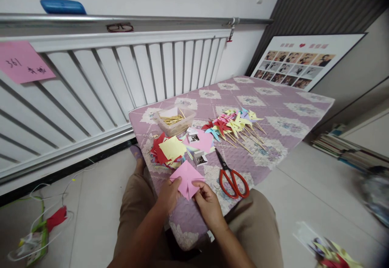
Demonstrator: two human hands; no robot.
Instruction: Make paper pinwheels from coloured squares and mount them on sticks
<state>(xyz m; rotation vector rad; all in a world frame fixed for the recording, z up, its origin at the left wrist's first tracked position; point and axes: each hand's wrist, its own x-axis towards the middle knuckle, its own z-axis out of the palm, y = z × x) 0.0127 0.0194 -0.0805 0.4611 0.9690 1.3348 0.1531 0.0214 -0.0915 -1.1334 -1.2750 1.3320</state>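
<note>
My left hand and my right hand both pinch a pink paper square with cuts in it, held just above the near end of a low table with a purple quilted cover. Right behind the square lies a pile of red, yellow and pink paper squares. Red-handled scissors lie shut beside my right hand. Further back sit a clear plastic box of thin wooden sticks and a heap of coloured paper pinwheels on sticks.
Two small boxes of pins rest among the papers. A white radiator with a pink note runs along the left wall. A framed photo collage leans at the back right. Stacked books and loose items lie on the floor.
</note>
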